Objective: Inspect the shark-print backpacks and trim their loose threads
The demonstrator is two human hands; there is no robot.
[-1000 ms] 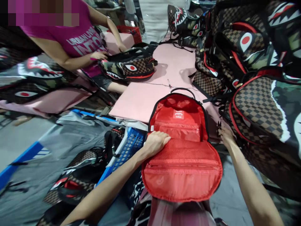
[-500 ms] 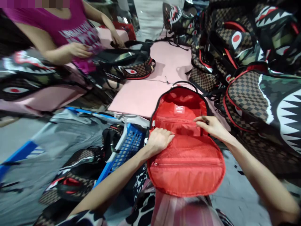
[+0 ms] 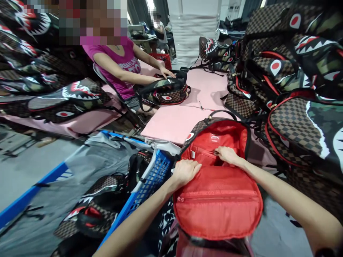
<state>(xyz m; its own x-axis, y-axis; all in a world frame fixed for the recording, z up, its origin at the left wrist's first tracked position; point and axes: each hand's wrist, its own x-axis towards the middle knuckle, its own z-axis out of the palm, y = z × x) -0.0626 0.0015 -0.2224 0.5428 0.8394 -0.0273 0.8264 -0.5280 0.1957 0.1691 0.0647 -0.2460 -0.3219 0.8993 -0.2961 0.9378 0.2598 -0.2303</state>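
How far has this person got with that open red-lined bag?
Done: the backpack lies unzipped, its flap folded toward the person. In hand: the left hand presses the lining, the right hand is at the inner pocket zipper. Left: the backpack is not yet closed.

— How's the light where you're looking?

— You've got bright, even overhead light. The pink bench (image 3: 171, 123) is evenly lit, and the bag across from you (image 3: 164, 93) drops only a soft, short shadow onto it. A white panel at the back (image 3: 194, 34) is close to washed out.

— Any glare?

— Your red lining (image 3: 218, 205) glows strongly, saturated but not blown. Mild sheen on the grey plastic sheet (image 3: 88, 164) to your left.

— Sharpness?

— Centre is crisp; you can read the mesh and zipper. The edges bend and stretch hard, so the bags at right (image 3: 302, 128) bulge, and your forearms smear slightly low in the frame. The top left is pixelated.
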